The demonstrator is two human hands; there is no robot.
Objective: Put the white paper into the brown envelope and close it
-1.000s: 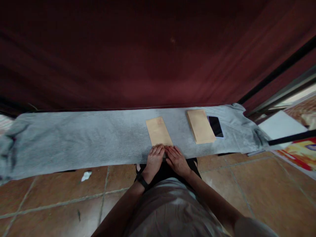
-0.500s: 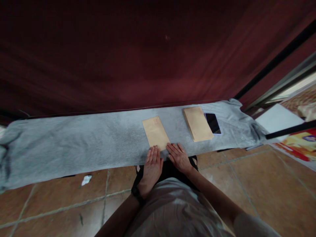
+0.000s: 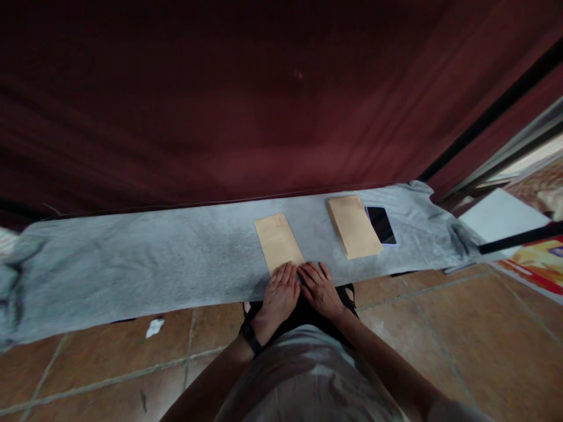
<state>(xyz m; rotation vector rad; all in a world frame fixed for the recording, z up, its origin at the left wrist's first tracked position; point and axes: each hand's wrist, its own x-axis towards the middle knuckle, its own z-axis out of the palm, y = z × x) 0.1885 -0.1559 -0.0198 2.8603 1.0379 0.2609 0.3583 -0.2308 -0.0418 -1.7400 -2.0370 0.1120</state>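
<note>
Both hands flat, fingers together, side by side at the near end of a brown envelope [image 3: 278, 242] on the grey cloth [image 3: 132, 264] — left hand [image 3: 278, 294] and right hand [image 3: 320, 288] each pressing down with fingertips, gripping nothing. Envelope straight ahead of the fingers, long axis running near to far (tilted a little leftward at the far end). Equally close to either hand. Near edge hidden under the fingertips. To the right, well apart: envelope stack [image 3: 354, 225], phone [image 3: 380, 224] just beside it.
</note>
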